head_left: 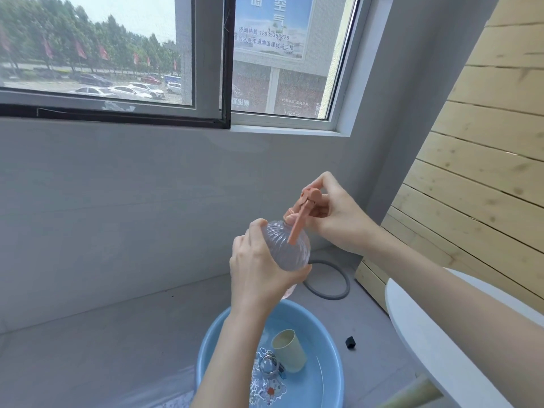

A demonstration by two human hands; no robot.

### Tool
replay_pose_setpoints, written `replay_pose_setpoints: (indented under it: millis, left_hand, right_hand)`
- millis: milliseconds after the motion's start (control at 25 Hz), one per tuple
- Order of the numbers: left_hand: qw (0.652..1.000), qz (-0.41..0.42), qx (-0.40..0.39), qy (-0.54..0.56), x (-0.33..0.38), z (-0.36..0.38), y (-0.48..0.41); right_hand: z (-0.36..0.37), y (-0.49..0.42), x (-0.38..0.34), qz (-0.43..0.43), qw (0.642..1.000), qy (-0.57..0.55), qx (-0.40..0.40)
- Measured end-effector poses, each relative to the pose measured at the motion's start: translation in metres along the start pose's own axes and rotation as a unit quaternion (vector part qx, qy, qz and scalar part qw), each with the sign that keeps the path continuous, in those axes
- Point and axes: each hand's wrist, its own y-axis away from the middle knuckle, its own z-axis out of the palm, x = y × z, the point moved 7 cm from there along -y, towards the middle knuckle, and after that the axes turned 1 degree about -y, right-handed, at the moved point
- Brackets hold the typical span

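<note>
Your left hand [259,269] has its grip wrapped round the belly of the spray bottle [290,245], thumb under, fingers over the top curve. Your right hand [338,219] has its grip pinched on the orange spray head [309,198]. The bottle is held in the air between both hands, above the basin.

Handling, as I judge it:
- Body is thin clear ribbed plastic, so light and it will flex if squeezed. The ribs give purchase, but expect it to be slick if wet.
- Can't tell the fill level.
- Hold the belly or the neck collar. Don't use the trigger lever [297,228] hanging down the front; it looks like the weak part.
- For twisting the head, take it low at the collar, not at the nozzle tip.

Below you: blue basin [323,390] with water, a cream cup [290,350] lying tilted in it, and a clear item with metal parts [269,366] beside the cup. Drips land there.

Right: the white worktop [426,334] edge sits just under your right forearm, so watch the elbow.

On the floor: a small black piece [350,342] beside the basin, and a grey hose ring [329,279] beyond it.

Further back: wood panel wall [485,172] and window [117,54]. Neither is in the way.
</note>
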Motion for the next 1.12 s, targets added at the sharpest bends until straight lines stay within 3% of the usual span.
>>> replay_pose_setpoints:
  millis: [280, 400, 560, 760, 960, 1080, 1120]
  left_hand:
    - [1.0, 0.007, 0.022, -0.009, 0.006, -0.003, 0.001]
    - [1.0, 0.01, 0.005, -0.008, 0.006, -0.003, 0.001]
    - [1.0, 0.008, -0.005, 0.003, 0.004, -0.004, 0.0]
    - [1.0, 0.011, 0.007, -0.019, 0.003, -0.002, 0.001]
    - [1.0, 0.002, 0.014, -0.015, 0.002, 0.002, 0.001]
    - [1.0, -0.003, 0.009, -0.005, 0.0, 0.004, 0.0]
    - [1.0, -0.005, 0.007, -0.002, -0.001, 0.004, 0.0]
  right_hand:
    - [0.004, -0.012, -0.008, 0.034, 0.993, 0.109, 0.01]
    - [-0.001, -0.016, -0.019, 0.024, 0.986, 0.154, -0.053]
    - [-0.003, -0.019, -0.027, 0.0, 0.988, 0.117, -0.101]
    - [0.003, -0.013, -0.018, -0.001, 0.982, 0.182, -0.051]
    - [0.002, -0.009, -0.022, -0.024, 0.963, 0.263, 0.053]
    - [0.001, -0.012, -0.025, -0.009, 0.91, 0.413, 0.043]
    - [0.001, -0.014, -0.026, -0.01, 0.913, 0.407, 0.011]
